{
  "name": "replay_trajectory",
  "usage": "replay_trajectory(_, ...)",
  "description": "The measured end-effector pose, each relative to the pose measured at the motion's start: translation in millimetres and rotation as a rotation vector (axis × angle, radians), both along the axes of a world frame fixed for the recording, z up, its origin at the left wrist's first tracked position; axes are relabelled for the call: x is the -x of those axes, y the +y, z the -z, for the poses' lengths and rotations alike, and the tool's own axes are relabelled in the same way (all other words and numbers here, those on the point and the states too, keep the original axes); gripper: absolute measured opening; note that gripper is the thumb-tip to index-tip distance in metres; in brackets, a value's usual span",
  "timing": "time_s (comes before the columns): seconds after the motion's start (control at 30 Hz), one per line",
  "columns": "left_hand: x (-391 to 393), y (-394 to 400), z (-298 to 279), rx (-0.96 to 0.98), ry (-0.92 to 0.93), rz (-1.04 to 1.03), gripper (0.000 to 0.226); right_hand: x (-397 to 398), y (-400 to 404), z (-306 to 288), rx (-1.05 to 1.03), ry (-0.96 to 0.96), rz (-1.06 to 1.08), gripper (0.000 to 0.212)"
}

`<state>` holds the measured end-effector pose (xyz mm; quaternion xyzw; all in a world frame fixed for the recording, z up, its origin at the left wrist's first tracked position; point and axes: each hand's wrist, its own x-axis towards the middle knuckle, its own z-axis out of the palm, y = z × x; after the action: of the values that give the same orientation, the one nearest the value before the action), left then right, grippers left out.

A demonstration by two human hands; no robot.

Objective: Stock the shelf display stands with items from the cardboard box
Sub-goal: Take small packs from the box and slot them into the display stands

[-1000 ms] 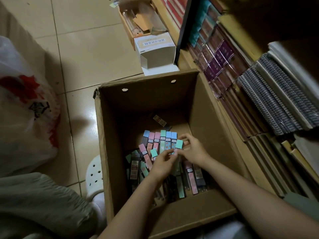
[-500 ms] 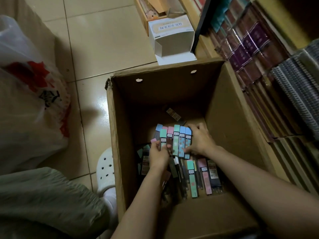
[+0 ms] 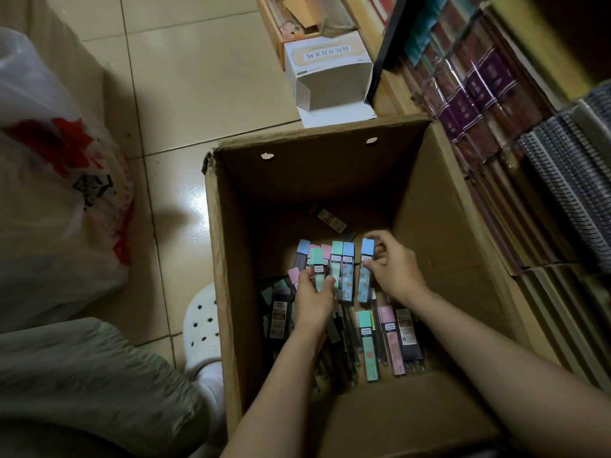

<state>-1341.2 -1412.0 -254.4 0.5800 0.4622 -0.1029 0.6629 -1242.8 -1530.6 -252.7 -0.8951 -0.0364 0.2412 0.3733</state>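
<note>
Gathering packs in the box point(image 3: 228, 292) at lower centre: left hand point(image 3: 312, 300) gripping a fanned bunch point(image 3: 330, 269), right hand point(image 3: 395, 271) pinching a blue-capped pack point(image 3: 366, 269). Next, likely lifting toward shelves point(image 3: 496, 127), upper right.

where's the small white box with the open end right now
In the head view, the small white box sits on the floor tiles just beyond the cardboard box's far wall, beside the shelf's base.

Matt brown cardboard box point(image 3: 231, 292) at centre; glossy plastic-wrapped packs point(image 3: 344, 272) inside it. Shiny glazed floor tiles point(image 3: 205, 77) upper left, a thin crinkled plastic bag point(image 3: 49, 193) at left, and film-wrapped notebooks point(image 3: 479, 94) upper right.
</note>
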Motion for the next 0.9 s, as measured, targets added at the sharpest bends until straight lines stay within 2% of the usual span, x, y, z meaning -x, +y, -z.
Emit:
replay_trajectory(0.1, 2, -1, -8, -0.003, -0.071, 0.045, 0.037, -8, 4, -18, -0.15, 0.129, 0.06, 0.042)
replay_trajectory(0.17, 3, -2, -11, 0.016, -0.104, 0.072, 0.035, -7, 11, -26, -0.254, 0.254, 0.004, 0.043)
replay_trajectory(0.27, 4, 0, -11, 0.049, -0.131, 0.092, 0.027, -5, 17, -28, -0.279, 0.313, -0.06, 0.044)
replay_trajectory(0.33, 3, 0, -10, 0.064, -0.127, 0.053, 0.02, -5, 15, -22, -0.296, 0.351, -0.015, 0.042)
replay_trajectory(0.4, 2, 0, -9, 0.047, -0.101, 0.027, 0.025, -4, 11, -10, -0.12, 0.246, -0.021, 0.05)
replay_trajectory(0.47, 1, -1, -6, 0.038, -0.057, 0.008, 0.036, -3, 6, 2, 0.166, 0.111, -0.164, 0.068)
replay_trajectory(0.53, 1, -1, 0, 0.047, -0.023, -0.023, 0.034, -1, 6, 14, 0.295, 0.087, -0.269, 0.086)
replay_trajectory(0.6, 2, 2, 5, 0.075, -0.013, -0.057, 0.014, -3, 11, 21, 0.295, 0.111, -0.275, 0.097)
replay_trajectory(0.7, 3, 5, 10, 0.09, 0.014, -0.1, 0.015, -10, 17, 27, 0.298, 0.132, -0.296, 0.105)
replay_trajectory(0.9, 4, 3, 14, 0.06, 0.041, -0.135, 0.01, -3, 24, 29, 0.294, 0.145, -0.271, 0.1)
